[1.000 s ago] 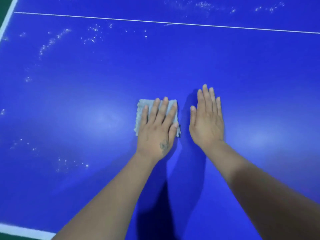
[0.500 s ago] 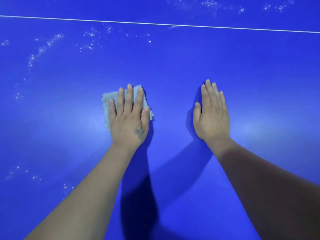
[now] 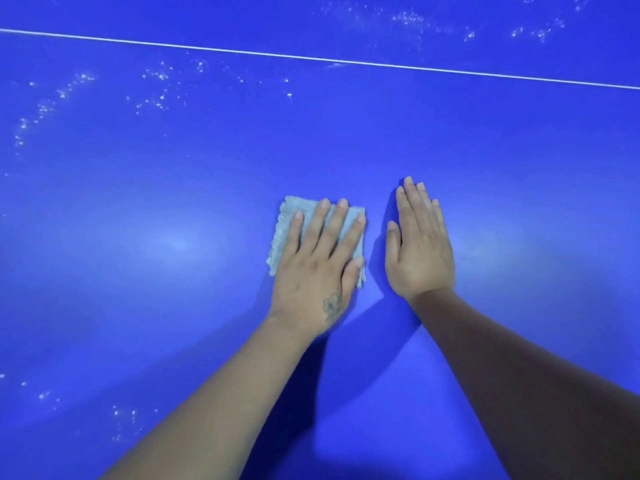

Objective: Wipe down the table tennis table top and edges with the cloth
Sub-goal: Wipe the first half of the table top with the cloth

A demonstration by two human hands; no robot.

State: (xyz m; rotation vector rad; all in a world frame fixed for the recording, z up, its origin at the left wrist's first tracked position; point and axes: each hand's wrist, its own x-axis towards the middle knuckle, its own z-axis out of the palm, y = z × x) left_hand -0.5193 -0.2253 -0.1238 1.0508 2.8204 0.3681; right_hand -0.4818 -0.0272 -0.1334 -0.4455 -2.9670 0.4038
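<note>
The blue table tennis table top (image 3: 173, 209) fills the view. A folded light grey cloth (image 3: 289, 220) lies flat on it near the middle. My left hand (image 3: 318, 268) presses down on the cloth with straight, spread fingers and covers most of it. Just to the right, my right hand (image 3: 420, 247) lies flat on the bare blue surface with its fingers together, a small gap away from the cloth.
A thin white line (image 3: 311, 58) crosses the table beyond my hands. White specks (image 3: 156, 84) are scattered at the upper left, more specks (image 3: 408, 19) beyond the line at the upper right, and a few specks (image 3: 121, 414) at the lower left.
My left hand has slid the cloth back to the right, close beside my right hand, after sweeping left half a second ago. My right hand stays flat in much the same place.
</note>
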